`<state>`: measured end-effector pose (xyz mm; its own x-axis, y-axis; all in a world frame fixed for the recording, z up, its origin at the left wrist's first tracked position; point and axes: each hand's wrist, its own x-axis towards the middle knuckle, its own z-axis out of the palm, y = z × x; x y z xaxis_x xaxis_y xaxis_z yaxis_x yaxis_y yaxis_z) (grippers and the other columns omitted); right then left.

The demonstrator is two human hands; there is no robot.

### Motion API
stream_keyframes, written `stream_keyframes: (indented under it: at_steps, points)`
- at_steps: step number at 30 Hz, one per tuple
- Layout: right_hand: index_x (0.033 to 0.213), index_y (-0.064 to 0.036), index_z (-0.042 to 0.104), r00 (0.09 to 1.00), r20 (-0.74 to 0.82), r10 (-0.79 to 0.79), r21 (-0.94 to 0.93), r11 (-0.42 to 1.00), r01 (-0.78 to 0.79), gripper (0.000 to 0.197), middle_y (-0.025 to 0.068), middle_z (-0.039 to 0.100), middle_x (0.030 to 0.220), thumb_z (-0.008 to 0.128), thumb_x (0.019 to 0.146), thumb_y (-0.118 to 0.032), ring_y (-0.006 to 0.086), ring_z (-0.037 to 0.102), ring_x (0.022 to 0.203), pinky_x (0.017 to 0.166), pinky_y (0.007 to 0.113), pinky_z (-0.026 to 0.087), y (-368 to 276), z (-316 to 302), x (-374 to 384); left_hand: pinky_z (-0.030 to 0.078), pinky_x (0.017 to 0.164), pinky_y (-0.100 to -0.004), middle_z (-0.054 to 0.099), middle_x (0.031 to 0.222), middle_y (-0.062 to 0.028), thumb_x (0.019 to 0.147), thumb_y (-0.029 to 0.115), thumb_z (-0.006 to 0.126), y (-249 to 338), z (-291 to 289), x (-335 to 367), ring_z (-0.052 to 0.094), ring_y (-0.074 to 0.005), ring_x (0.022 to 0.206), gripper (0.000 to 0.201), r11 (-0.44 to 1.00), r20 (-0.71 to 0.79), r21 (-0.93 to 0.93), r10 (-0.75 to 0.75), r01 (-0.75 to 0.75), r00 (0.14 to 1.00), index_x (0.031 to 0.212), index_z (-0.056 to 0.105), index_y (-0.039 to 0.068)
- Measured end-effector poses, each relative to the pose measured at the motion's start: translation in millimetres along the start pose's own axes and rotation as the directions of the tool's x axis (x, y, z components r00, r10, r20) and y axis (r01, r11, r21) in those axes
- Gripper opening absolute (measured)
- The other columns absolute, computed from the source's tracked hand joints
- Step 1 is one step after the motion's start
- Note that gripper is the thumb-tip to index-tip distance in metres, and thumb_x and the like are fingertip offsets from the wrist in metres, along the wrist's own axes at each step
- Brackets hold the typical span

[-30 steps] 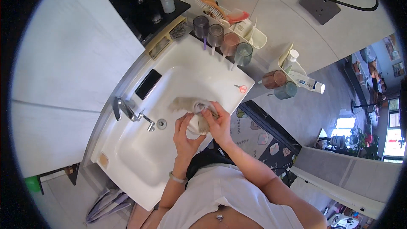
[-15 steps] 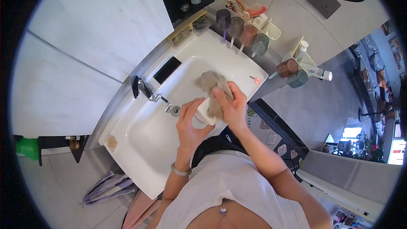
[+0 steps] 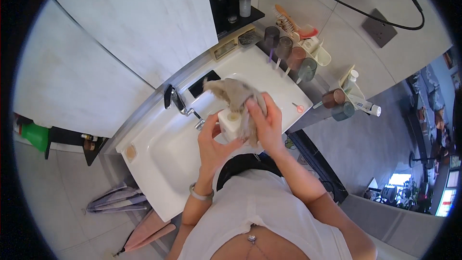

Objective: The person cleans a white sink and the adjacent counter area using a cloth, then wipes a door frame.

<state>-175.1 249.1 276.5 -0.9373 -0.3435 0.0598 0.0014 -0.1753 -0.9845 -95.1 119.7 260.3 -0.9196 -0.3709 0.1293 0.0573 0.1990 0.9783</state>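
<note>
Over the near right part of the white washbasin (image 3: 163, 163), my left hand (image 3: 215, 143) grips a small white block-shaped object (image 3: 230, 124) between thumb and fingers. A round yellowish spot or opening shows on its upper face; its exact kind I cannot make out. My right hand (image 3: 267, 124) is closed on a beige-grey cloth (image 3: 236, 94), pressed against the right side of the white object. Part of the cloth hangs down below the fingers, and a loose end flares toward the tap. Behind my hands stands a chrome tap (image 3: 179, 102).
Beside the tap lies a black rectangular item (image 3: 204, 83). Upside-down cups (image 3: 296, 58) and toothbrushes hang on the wall at the right, near a hairbrush (image 3: 285, 18). A small pink-handled tool (image 3: 300, 109) rests on the basin's right rim. White cabinet doors (image 3: 120, 48) fill the left.
The whole view has shifted, with the basin's surroundings lower and to the right. The white object has turned, exposing its round spot, and the cloth's loose end has swung out to the left.
</note>
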Motion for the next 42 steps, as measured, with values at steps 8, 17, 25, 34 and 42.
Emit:
stream_keyframes:
  at_steps: [8, 17, 25, 34, 42]
  points:
    - [0.117, -0.0024, 0.052, 0.957, 0.195, 0.213, 0.517, 0.807, -0.285, 0.031, 0.0070, 0.060, 0.109, 0.060, 0.092, -0.019, 0.0081, 0.052, 0.095, 0.079, 0.023, 0.045, -1.6, -37.3, 2.5, 0.047, 0.088, -0.0297, 0.059, 0.118, -0.0106, 0.086, 0.028, 0.057, 3.2, -1.9, 13.0, 0.060, -0.0168, 0.103, 0.055, 0.765, 0.138, -0.585, -0.236, 0.271, 0.962, 0.131, 0.046, -0.002]
    - [0.120, -0.0023, 0.052, 0.993, 0.035, 0.116, 0.489, 0.864, -0.118, 0.030, 0.0051, 0.061, 0.103, 0.059, 0.092, -0.012, 0.0111, 0.058, 0.089, 0.079, 0.025, 0.049, 15.6, -2.1, 30.0, 0.041, 0.097, -0.0303, 0.055, 0.125, -0.0138, 0.092, 0.034, 0.050, 2.2, 8.8, 8.9, 0.053, -0.0181, 0.115, 0.058, 0.755, 0.158, -0.613, -0.173, 0.234, 0.972, 0.136, 0.040, -0.002]
    - [0.129, -0.0038, 0.043, 0.976, 0.037, 0.216, 0.495, 0.844, -0.206, 0.041, 0.0067, 0.056, 0.117, 0.057, 0.092, -0.011, 0.0135, 0.054, 0.104, 0.090, 0.029, 0.045, 30.6, -3.3, -41.3, 0.036, 0.098, -0.0333, 0.039, 0.123, -0.0091, 0.079, 0.006, 0.068, -13.1, 38.3, -13.7, 0.045, -0.0195, 0.113, 0.071, 0.967, -0.408, -0.216, 0.039, -0.138, 0.912, 0.133, 0.022, 0.005]
    - [0.129, -0.0065, 0.042, 0.947, -0.117, 0.299, 0.580, 0.795, -0.179, 0.042, 0.0054, 0.052, 0.117, 0.058, 0.093, -0.022, 0.0156, 0.053, 0.105, 0.087, 0.030, 0.046, 34.4, 6.8, -15.0, 0.035, 0.100, -0.0366, 0.033, 0.134, -0.0143, 0.060, 0.022, 0.089, -25.2, 30.6, -8.0, 0.042, -0.0244, 0.118, 0.111, 0.913, -0.147, -0.157, 0.355, -0.376, 0.923, 0.137, 0.010, 0.011]
    - [0.125, -0.0056, 0.049, 0.916, -0.011, 0.401, 0.407, 0.839, -0.362, 0.036, 0.0042, 0.059, 0.111, 0.055, 0.095, -0.025, 0.0159, 0.060, 0.098, 0.084, 0.030, 0.049, 60.5, -15.3, 13.1, 0.043, 0.092, -0.0331, 0.046, 0.117, -0.0093, 0.060, 0.009, 0.088, -18.2, 29.2, -2.0, 0.051, -0.0198, 0.109, 0.083, 0.979, -0.105, -0.172, 0.093, -0.111, 0.990, 0.128, 0.039, 0.005]
